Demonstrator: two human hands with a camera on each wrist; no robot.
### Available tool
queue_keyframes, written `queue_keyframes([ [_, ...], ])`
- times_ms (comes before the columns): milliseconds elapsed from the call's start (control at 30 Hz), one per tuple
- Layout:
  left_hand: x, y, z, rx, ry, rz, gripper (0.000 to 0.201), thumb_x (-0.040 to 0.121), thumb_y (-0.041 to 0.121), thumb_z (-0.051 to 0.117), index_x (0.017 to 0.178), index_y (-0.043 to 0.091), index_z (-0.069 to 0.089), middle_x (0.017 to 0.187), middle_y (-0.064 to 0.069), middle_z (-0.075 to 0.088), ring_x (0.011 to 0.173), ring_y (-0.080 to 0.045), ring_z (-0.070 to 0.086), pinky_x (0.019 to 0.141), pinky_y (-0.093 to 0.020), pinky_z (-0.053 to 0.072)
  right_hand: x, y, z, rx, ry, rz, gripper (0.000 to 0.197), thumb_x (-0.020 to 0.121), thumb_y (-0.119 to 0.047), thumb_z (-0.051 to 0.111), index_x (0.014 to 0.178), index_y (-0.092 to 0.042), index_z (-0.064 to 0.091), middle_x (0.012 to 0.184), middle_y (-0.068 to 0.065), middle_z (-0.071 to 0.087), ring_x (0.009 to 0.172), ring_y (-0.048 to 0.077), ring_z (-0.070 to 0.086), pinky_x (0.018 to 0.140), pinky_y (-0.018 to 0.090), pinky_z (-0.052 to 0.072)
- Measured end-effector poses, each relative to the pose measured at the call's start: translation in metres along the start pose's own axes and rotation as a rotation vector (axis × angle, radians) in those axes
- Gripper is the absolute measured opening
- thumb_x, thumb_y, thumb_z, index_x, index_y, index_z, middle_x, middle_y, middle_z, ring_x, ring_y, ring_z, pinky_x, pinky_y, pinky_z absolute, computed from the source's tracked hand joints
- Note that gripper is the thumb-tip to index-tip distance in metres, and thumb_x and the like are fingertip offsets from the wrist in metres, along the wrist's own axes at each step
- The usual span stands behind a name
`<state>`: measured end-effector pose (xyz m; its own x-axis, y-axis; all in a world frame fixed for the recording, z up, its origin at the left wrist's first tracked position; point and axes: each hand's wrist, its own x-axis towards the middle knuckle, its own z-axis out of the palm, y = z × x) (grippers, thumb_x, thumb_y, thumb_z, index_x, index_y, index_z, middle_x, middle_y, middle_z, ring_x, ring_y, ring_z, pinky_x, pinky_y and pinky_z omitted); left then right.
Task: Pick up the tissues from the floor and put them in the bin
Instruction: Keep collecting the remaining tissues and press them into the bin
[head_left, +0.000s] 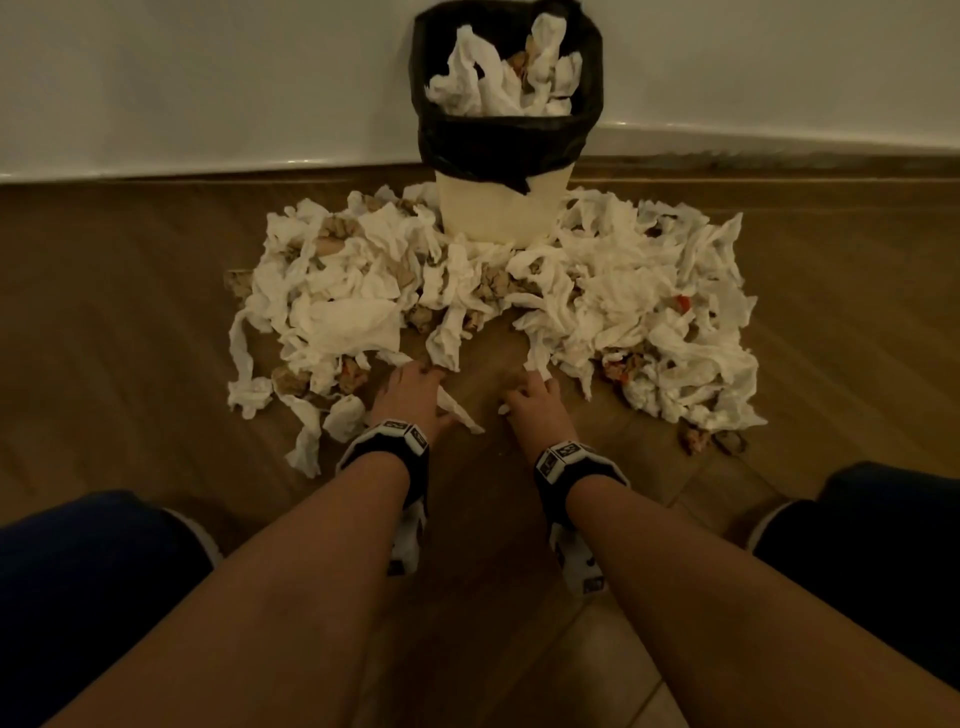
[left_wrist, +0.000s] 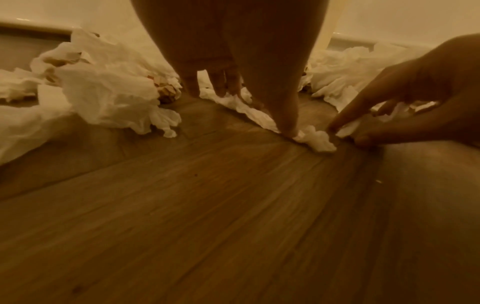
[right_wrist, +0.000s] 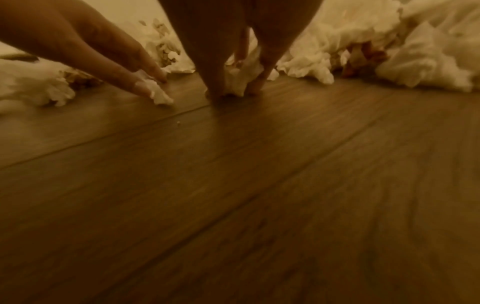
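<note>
- Your left hand presses with straight fingers on a twisted tissue strip whose long axis runs toward your right hand.
- That hand pinches a tissue on the floor; the bin stands straight ahead, beyond both.

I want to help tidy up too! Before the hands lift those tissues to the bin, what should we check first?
1. Left hand has a tissue: ok, its fingers press a twisted strip on the floor.
2. Right hand has a tissue: ok, its fingers are closed around a small white wad.
3. Tissues lifted off the floor: not ok, both still lie on it.
4. Room in the bin: not ok, tissues already heap up to its rim.
5. Way to the bin is free: ok, it stands straight ahead, opening uncovered.
6. Floor nearly finished: not ok, a big pile still rings the bin.
</note>
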<state>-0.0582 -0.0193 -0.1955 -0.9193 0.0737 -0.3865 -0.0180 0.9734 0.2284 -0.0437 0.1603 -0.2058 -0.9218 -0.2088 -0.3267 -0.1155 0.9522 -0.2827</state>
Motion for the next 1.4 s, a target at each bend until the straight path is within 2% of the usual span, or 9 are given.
queue_keyframes([
  [100, -0.003, 0.004, 0.003, -0.057, 0.038, -0.027, 0.042, 0.085, 0.035, 0.063, 0.121, 0.016, 0.052, 0.133, -0.007, 0.035, 0.123, -0.026, 0.037, 0.094, -0.039, 0.041, -0.006, 0.001, 0.008, 0.05, 0.017, -0.002, 0.034, 0.088, -0.009, 0.055, 0.122, -0.013, 0.053, 0.137, 0.009, 0.033, 0.128, 0.03, 0.029, 0.105, 0.036, 0.036],
  [233, -0.002, 0.002, 0.002, -0.113, 0.029, -0.068, 0.026, 0.089, 0.023, 0.06, 0.111, 0.01, 0.06, 0.134, -0.008, 0.033, 0.115, -0.025, 0.047, 0.091, -0.032, 0.041, -0.01, 0.003, 0.012, 0.1, -0.011, 0.025, 0.04, 0.089, -0.002, 0.049, 0.128, -0.01, 0.045, 0.138, 0.012, 0.031, 0.123, 0.029, 0.037, 0.102, 0.033, 0.036],
  [400, 0.0, -0.001, 0.0, -0.242, 0.023, -0.139, 0.01, 0.088, 0.019, 0.061, 0.096, 0.014, 0.065, 0.137, -0.009, 0.037, 0.12, -0.025, 0.047, 0.095, -0.035, 0.041, -0.017, 0.008, 0.015, 0.19, 0.004, 0.14, 0.036, 0.09, 0.0, 0.045, 0.124, -0.008, 0.043, 0.127, 0.014, 0.04, 0.107, 0.028, 0.049, 0.081, 0.027, 0.039],
  [567, 0.001, 0.0, 0.0, -0.376, 0.097, -0.203, 0.014, 0.091, 0.013, 0.054, 0.102, 0.02, 0.059, 0.11, -0.009, 0.063, 0.101, -0.026, 0.059, 0.081, -0.034, 0.05, -0.029, 0.013, 0.022, 0.244, -0.019, 0.102, 0.013, 0.095, -0.026, 0.043, 0.104, -0.017, 0.046, 0.099, 0.003, 0.054, 0.084, 0.017, 0.051, 0.067, 0.026, 0.033],
  [700, 0.002, 0.002, 0.003, -0.409, 0.078, -0.246, 0.017, 0.093, 0.014, 0.05, 0.101, 0.024, 0.061, 0.107, -0.006, 0.065, 0.097, -0.024, 0.06, 0.071, -0.029, 0.046, -0.036, 0.015, 0.024, 0.227, -0.056, 0.023, 0.032, 0.084, -0.053, 0.057, 0.099, -0.026, 0.047, 0.095, -0.008, 0.053, 0.084, 0.009, 0.048, 0.067, 0.023, 0.036],
  [800, 0.002, 0.004, 0.006, -0.376, 0.071, -0.237, 0.016, 0.093, 0.016, 0.052, 0.101, 0.024, 0.063, 0.113, -0.005, 0.06, 0.1, -0.023, 0.057, 0.069, -0.028, 0.04, -0.033, 0.014, 0.022, 0.279, -0.079, 0.056, 0.039, 0.079, -0.052, 0.064, 0.107, -0.027, 0.051, 0.109, -0.005, 0.059, 0.098, 0.014, 0.055, 0.074, 0.026, 0.044],
  [933, 0.001, 0.001, 0.011, -0.455, 0.165, -0.26, 0.015, 0.087, 0.01, 0.059, 0.098, 0.021, 0.063, 0.13, -0.005, 0.033, 0.105, -0.023, 0.051, 0.08, -0.023, 0.037, -0.034, 0.012, 0.023, 0.315, -0.045, 0.075, 0.03, 0.082, -0.043, 0.065, 0.108, -0.03, 0.059, 0.107, -0.003, 0.058, 0.101, 0.017, 0.054, 0.079, 0.028, 0.044],
  [1167, 0.001, -0.004, 0.016, -0.496, 0.228, -0.282, 0.017, 0.083, 0.011, 0.066, 0.098, 0.02, 0.065, 0.13, -0.006, 0.03, 0.105, -0.022, 0.051, 0.086, -0.022, 0.038, -0.037, 0.009, 0.024, 0.392, 0.026, 0.111, 0.013, 0.086, -0.032, 0.062, 0.096, -0.028, 0.07, 0.097, -0.003, 0.057, 0.098, 0.015, 0.053, 0.078, 0.029, 0.043],
  [1400, -0.005, -0.002, 0.013, -0.54, 0.284, -0.339, 0.022, 0.079, 0.008, 0.07, 0.095, 0.022, 0.063, 0.146, -0.007, 0.015, 0.121, -0.028, 0.045, 0.095, -0.021, 0.034, -0.04, 0.008, 0.029, 0.251, 0.037, 0.041, 0.016, 0.091, -0.029, 0.054, 0.101, -0.021, 0.063, 0.107, 0.0, 0.055, 0.104, 0.017, 0.05, 0.08, 0.028, 0.042],
])
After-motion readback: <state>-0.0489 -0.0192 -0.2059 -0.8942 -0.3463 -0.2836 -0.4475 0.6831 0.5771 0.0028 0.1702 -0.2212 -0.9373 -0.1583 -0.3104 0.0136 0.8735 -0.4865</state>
